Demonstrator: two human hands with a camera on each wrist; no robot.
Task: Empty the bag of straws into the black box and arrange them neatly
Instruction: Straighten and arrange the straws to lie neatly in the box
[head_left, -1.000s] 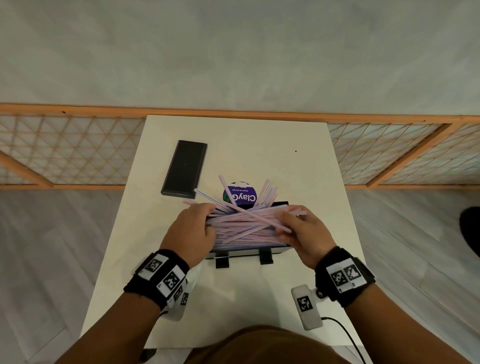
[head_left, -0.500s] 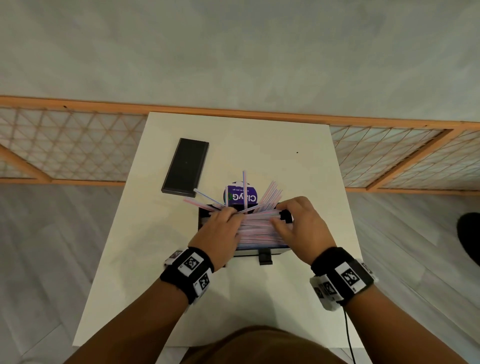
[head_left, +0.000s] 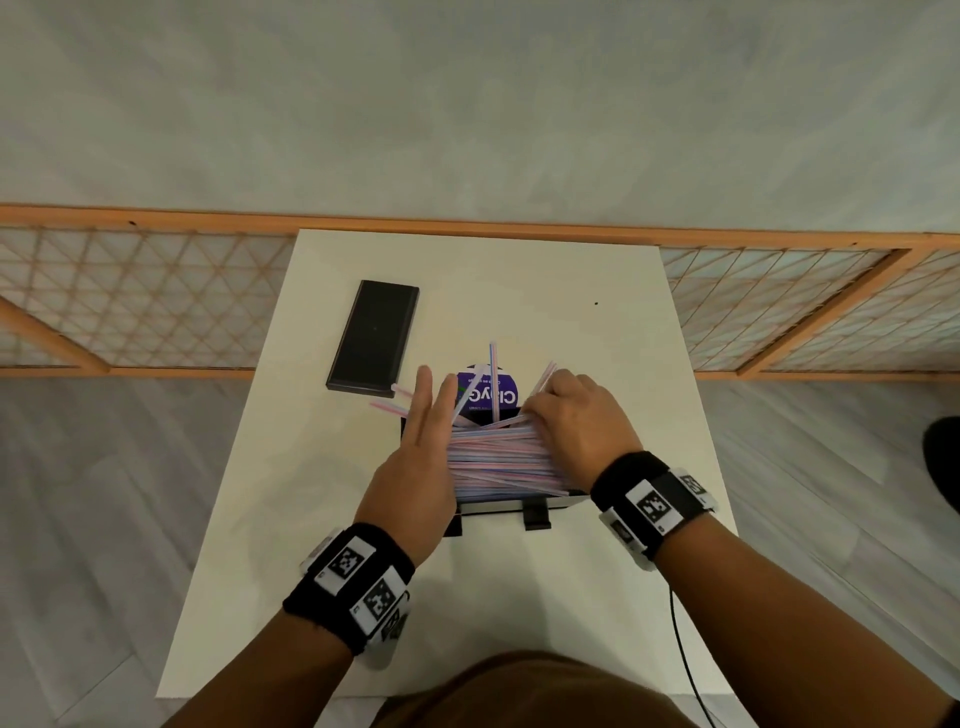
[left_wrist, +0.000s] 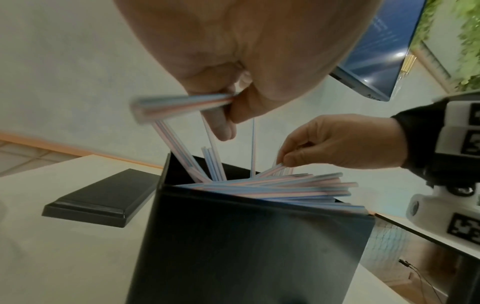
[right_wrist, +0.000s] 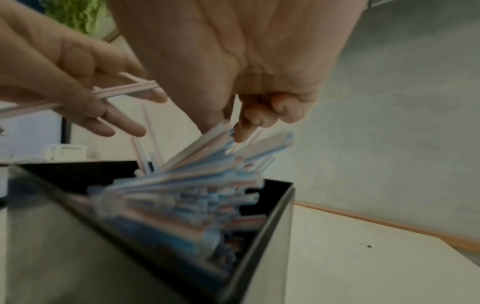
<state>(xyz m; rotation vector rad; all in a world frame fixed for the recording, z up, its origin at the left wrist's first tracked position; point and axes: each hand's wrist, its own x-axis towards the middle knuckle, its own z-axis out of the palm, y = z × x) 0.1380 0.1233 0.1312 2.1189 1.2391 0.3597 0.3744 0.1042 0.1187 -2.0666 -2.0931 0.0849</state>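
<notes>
The black box (head_left: 498, 506) stands mid-table, filled with pink and blue straws (head_left: 498, 460) lying mostly crosswise, a few sticking up at its far side. My left hand (head_left: 434, 400) is over the box's left end, fingers stretched out; in the left wrist view its thumb pinches a few straws (left_wrist: 182, 105) against them above the box (left_wrist: 246, 246). My right hand (head_left: 545, 410) is at the far right corner, fingers curled on straw ends (right_wrist: 223, 131), the box (right_wrist: 262, 236) below. A purple-labelled bag (head_left: 501, 397) shows just behind the box.
A flat black lid (head_left: 374, 335) lies on the white table (head_left: 519, 597) at the far left of the box. A wooden lattice rail (head_left: 156, 291) runs behind the table. A thin cable (head_left: 680, 649) hangs off the near right edge.
My left hand has straightened its fingers and lifted a few straws at the box's left end. My right hand has shifted toward the far right corner. The pile lies flatter.
</notes>
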